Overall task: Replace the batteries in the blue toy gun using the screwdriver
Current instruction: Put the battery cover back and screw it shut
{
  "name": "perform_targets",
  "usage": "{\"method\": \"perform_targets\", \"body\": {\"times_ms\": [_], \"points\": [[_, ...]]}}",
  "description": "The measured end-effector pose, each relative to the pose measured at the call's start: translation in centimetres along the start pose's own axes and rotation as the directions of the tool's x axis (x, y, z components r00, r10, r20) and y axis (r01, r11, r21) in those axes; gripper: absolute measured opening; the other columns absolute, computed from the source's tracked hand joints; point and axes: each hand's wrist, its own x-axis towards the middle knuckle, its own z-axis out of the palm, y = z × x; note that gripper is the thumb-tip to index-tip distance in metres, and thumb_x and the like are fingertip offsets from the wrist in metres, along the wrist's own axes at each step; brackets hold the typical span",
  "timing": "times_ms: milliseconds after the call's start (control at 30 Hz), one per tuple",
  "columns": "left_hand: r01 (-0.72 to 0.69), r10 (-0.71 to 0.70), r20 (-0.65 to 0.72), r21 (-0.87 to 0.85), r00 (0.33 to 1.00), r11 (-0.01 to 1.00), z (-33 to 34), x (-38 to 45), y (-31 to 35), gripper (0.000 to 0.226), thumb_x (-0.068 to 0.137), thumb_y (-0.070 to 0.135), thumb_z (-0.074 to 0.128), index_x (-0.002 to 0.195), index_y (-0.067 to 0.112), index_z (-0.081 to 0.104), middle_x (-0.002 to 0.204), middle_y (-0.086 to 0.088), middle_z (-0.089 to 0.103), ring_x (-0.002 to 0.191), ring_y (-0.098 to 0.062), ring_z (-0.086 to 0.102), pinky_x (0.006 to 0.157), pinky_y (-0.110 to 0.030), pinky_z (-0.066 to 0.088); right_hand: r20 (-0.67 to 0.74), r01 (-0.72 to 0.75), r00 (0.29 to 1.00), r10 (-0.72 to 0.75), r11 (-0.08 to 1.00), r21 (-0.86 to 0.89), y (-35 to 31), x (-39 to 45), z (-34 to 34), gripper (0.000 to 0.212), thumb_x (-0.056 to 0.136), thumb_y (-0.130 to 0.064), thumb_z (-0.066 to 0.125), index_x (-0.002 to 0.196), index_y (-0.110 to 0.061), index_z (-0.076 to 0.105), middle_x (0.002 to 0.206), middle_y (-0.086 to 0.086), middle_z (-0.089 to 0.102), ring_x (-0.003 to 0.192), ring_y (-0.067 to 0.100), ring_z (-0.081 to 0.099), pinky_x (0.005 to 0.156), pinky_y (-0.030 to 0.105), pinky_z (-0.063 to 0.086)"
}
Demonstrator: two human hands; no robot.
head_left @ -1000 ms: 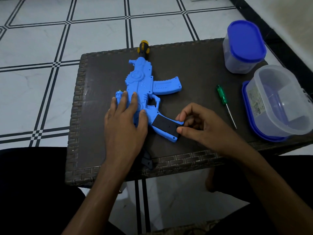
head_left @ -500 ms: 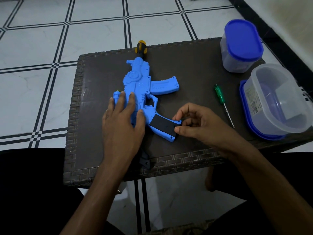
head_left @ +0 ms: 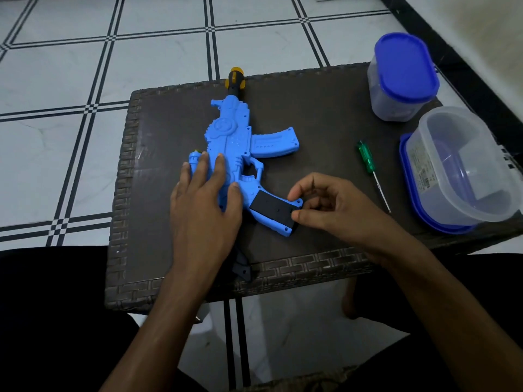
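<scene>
A single head-worn camera looked forward and steeply down from above the near edge of the table [head_left: 325,108], close enough that both forearms entered from the bottom of the frame. The table filled the middle; tiled floor [head_left: 70,66] lay beyond its far and left edges, and wide-angle curvature bent the table's edges. No second view existed.

Blue toy gun [head_left: 230,140] flat, screwdriver [head_left: 368,161] beside
</scene>
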Motion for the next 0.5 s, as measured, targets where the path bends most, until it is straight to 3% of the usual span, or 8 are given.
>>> {"method": "perform_targets", "body": {"times_ms": [100,233,300,367,500], "points": [[-0.001,0.001,0.004,0.000,1.000,1.000,0.0,0.0,0.0,0.052,0.098,0.034,0.046,0.149,0.024,0.039,0.161,-0.001,0.027,0.151,-0.026,0.013,0.119,-0.050,0.021,-0.037,0.021,0.999,-0.024,0.996,-0.083,-0.2,0.0,0.1,0.017,0.085,0.003,0.070,0.095,-0.011,0.066,0.094,0.006,0.071,0.071,0.014,0.061,0.063,0.019,0.049],[-0.005,0.005,0.002,-0.008,1.000,1.000,0.0,0.0,-0.2,0.052,0.098,0.036,0.045,0.149,0.025,0.039,0.161,0.000,0.027,0.151,-0.025,0.013,0.119,-0.050,0.021,-0.277,0.066,0.945,-0.172,0.932,-0.355,-0.4,0.4,-1.4,0.010,0.089,-0.012,0.067,0.094,-0.020,0.066,0.092,-0.006,0.068,0.082,0.006,0.063,0.074,0.016,0.050],[-0.016,0.016,-0.004,-0.009,1.000,1.000,0.0,0.0,-0.3,0.052,0.098,0.035,0.046,0.149,0.023,0.039,0.160,-0.002,0.028,0.151,-0.027,0.014,0.119,-0.050,0.022,-0.369,-0.012,0.901,-0.227,0.839,-0.544,-0.6,0.9,-2.8,0.013,0.090,-0.019,0.064,0.098,-0.028,0.060,0.104,-0.011,0.061,0.096,0.005,0.058,0.081,0.016,0.048],[-0.021,0.021,-0.003,-0.006,1.000,1.000,0.1,0.0,-0.3,0.052,0.098,0.034,0.047,0.148,0.023,0.040,0.160,-0.003,0.029,0.150,-0.028,0.015,0.119,-0.049,0.022,-0.417,-0.125,0.880,-0.226,0.738,-0.663,-0.3,1.6,-4.0,0.023,0.092,-0.023,0.062,0.114,-0.029,0.058,0.123,-0.004,0.056,0.117,0.014,0.053,0.095,0.025,0.042],[-0.013,0.013,-0.001,0.000,1.000,1.000,0.2,0.1,-0.3,0.052,0.098,0.034,0.046,0.148,0.023,0.039,0.161,-0.001,0.028,0.150,-0.027,0.014,0.119,-0.050,0.021,-0.480,-0.350,0.874,-0.080,0.583,-0.733,0.3,3.0,-4.9,0.051,0.096,-0.030,0.057,0.145,-0.026,0.041,0.157,0.010,0.032,0.148,0.029,0.026,0.116,0.042,0.028]]}}
